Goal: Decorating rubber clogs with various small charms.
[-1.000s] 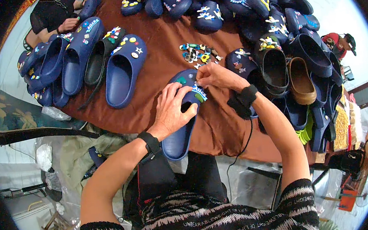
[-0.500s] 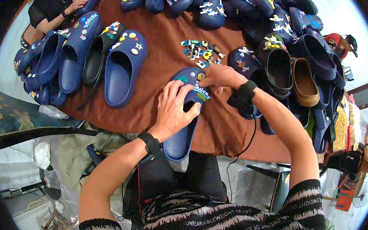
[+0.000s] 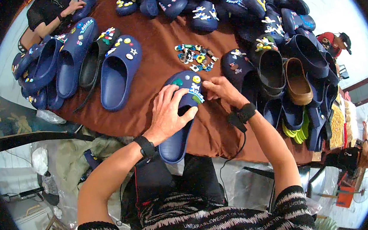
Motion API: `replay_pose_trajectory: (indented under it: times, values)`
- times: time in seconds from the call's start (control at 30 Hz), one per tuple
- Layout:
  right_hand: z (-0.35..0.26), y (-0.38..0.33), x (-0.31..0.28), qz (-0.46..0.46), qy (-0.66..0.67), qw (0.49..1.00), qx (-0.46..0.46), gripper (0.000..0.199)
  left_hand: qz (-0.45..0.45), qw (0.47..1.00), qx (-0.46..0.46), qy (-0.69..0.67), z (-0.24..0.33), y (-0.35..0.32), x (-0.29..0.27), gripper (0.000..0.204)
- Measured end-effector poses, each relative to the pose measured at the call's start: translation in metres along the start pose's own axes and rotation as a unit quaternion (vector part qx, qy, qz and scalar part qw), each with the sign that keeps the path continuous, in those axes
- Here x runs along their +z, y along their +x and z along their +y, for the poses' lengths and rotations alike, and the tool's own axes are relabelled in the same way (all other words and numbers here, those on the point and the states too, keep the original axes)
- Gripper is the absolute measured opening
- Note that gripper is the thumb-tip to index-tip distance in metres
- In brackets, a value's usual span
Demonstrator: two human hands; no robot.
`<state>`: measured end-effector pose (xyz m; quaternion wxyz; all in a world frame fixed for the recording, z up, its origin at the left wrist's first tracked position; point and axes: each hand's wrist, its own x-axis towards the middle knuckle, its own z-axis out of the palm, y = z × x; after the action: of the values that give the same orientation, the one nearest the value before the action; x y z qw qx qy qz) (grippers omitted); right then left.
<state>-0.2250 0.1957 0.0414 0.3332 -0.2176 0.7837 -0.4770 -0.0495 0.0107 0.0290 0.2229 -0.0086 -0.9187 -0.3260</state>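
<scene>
A dark blue clog (image 3: 173,146) lies on the brown cloth before me, its toe pointing away. Colourful charms sit on its upper: a green one, a yellow round one, a white figure and a blue-white lettered piece. My left hand (image 3: 167,116) lies over the clog's left side, thumb at the opening and fingers on the upper, holding it down. Just right of the upper is my right hand (image 3: 224,92), fingers curled and pinched together; whatever they hold is hidden. Beyond the toe lies a small heap of loose charms (image 3: 196,57).
Blue clogs (image 3: 116,83) and a black clog (image 3: 89,68) line the left side. Piled clogs (image 3: 204,16) fill the far side; more stand at right with a brown clog (image 3: 298,80). Another person's hand (image 3: 74,7) touches a clog at far left. A cable hangs from my right wrist.
My right hand has drawn back a little from the clog's upper, uncovering the yellow charm and white figure. The whole view has shifted slightly; my left hand keeps its hold.
</scene>
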Motion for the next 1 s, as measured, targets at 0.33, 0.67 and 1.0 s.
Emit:
replay_pose_trajectory:
  times: [0.33, 0.67, 1.0]
  values:
    - [0.047, 0.072, -0.025, 0.239, -0.238, 0.938, -0.083, 0.031, -0.047, 0.997, 0.007, -0.062, -0.009, -0.005, -0.003, 0.059]
    - [0.032, 0.075, -0.023, 0.227, -0.317, 0.918, -0.066, 0.032, -0.032, 0.989, -0.091, -0.113, -0.017, -0.057, -0.011, 0.055]
    - [0.038, 0.067, -0.023, 0.168, 0.075, 0.983, -0.011, 0.021, -0.013, 0.988, -0.088, -0.123, -0.018, -0.057, -0.008, 0.052]
